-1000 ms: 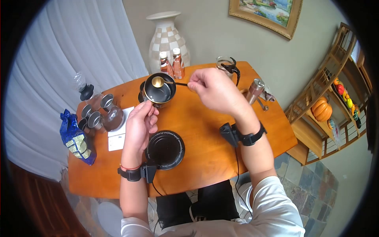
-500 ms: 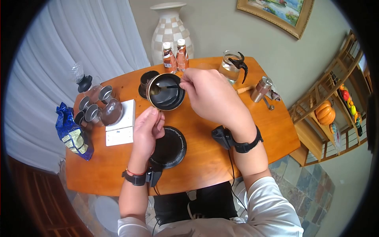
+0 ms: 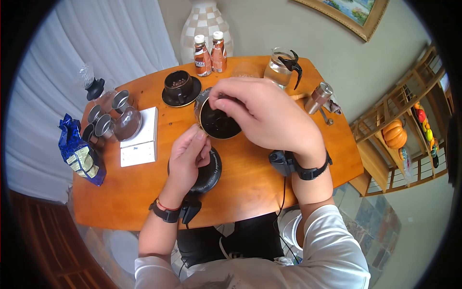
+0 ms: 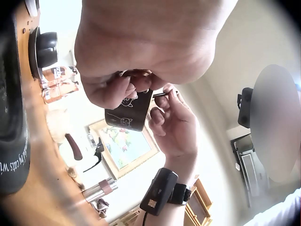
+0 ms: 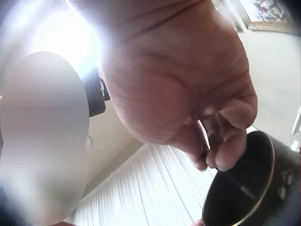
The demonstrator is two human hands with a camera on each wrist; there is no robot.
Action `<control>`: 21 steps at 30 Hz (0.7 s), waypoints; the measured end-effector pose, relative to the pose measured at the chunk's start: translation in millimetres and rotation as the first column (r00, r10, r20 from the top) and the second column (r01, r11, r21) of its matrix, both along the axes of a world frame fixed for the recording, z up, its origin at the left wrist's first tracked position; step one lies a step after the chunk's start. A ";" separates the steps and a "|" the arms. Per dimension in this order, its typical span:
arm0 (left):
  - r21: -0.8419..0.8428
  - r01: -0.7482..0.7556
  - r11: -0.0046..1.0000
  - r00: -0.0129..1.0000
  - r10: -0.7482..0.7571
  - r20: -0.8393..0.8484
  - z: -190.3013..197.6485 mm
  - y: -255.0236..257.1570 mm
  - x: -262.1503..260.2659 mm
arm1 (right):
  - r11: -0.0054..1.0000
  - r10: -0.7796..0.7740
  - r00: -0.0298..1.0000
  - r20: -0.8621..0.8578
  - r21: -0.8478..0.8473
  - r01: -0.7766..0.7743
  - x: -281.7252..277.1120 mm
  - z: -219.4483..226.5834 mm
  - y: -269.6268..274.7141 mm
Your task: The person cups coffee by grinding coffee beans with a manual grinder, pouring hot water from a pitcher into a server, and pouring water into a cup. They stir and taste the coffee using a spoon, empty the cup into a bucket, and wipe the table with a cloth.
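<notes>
A black cup (image 3: 220,123) with a gold rim and pale cat drawings is held up over the table, its mouth tilted toward me. My left hand (image 3: 190,154) grips it at its near left side. Reaching over from the right, my right hand (image 3: 262,108) pinches the thin dark handle of a spoon (image 4: 161,94). In the right wrist view the spoon's lower part runs down inside the cup (image 5: 270,188); its bowl is hidden. Below the left hand lies a black round plate (image 3: 211,176) with white lettering, partly covered by that hand.
Behind stands another black cup (image 3: 178,83) holding brown beans, on a saucer (image 3: 196,91). An open notebook (image 3: 138,151), metal cups (image 3: 103,125) and a blue bag (image 3: 82,156) are left. Bottles (image 3: 202,60), a glass jug (image 3: 278,72) and a hand grinder (image 3: 318,98) stand farther back.
The spoon, earlier with its gold bowl showing above the cup, now reaches down inside it. Cup and both hands have shifted right, away from the bean-filled cup, which now shows fully.
</notes>
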State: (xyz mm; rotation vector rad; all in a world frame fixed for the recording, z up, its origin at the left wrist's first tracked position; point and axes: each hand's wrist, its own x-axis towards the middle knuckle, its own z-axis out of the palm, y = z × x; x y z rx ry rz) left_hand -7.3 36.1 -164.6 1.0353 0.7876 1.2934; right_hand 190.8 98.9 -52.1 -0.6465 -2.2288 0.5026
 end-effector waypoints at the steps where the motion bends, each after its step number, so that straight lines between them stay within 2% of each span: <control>1: 0.008 0.015 1.000 1.000 -0.015 0.010 -1.8 0.3 -0.8 | 0.999 -0.037 0.999 0.035 0.027 0.036 3.7 2.1 -0.6; 3: 0.012 0.029 1.000 0.999 -0.030 0.021 -2.4 -1.3 -0.2 | 0.991 -0.100 0.985 0.143 0.099 0.087 12.4 8.6 -3.1; 4: 0.025 -0.002 1.000 1.000 0.001 0.009 -0.2 -2.7 2.9 | 0.992 -0.099 0.984 0.145 0.096 0.086 14.2 9.5 -3.7; 7: 0.054 -0.031 0.998 0.999 0.030 0.019 1.8 -5.0 2.8 | 0.967 -0.226 0.973 0.044 0.127 0.219 14.5 8.0 -4.4; 11: 0.077 -0.050 0.996 0.998 0.047 0.039 3.0 -7.4 2.6 | 0.961 -0.226 0.974 0.024 0.167 0.219 13.1 6.9 0.4; 14: 0.076 -0.075 0.994 0.994 0.069 0.080 2.7 -9.2 5.4 | 0.975 -0.164 0.986 0.009 0.154 0.160 9.6 3.7 4.1; 16: 0.081 -0.084 0.993 0.993 0.077 0.084 3.5 -9.6 8.1 | 0.989 -0.143 0.989 0.027 0.036 0.142 6.1 5.4 3.3; 17: 0.086 -0.090 0.992 0.993 0.083 0.086 3.9 -9.7 8.8 | 0.989 -0.143 0.989 0.029 0.036 0.142 4.5 5.5 2.5; 19: 0.090 -0.093 0.992 0.992 0.085 0.093 4.4 -10.3 8.5 | 0.990 -0.094 0.995 -0.039 -0.108 0.089 1.5 5.9 0.6; 21: 0.098 -0.097 0.990 0.991 0.087 0.099 5.3 -10.5 7.8 | 0.984 -0.073 0.994 -0.079 -0.166 0.060 -0.6 4.3 1.9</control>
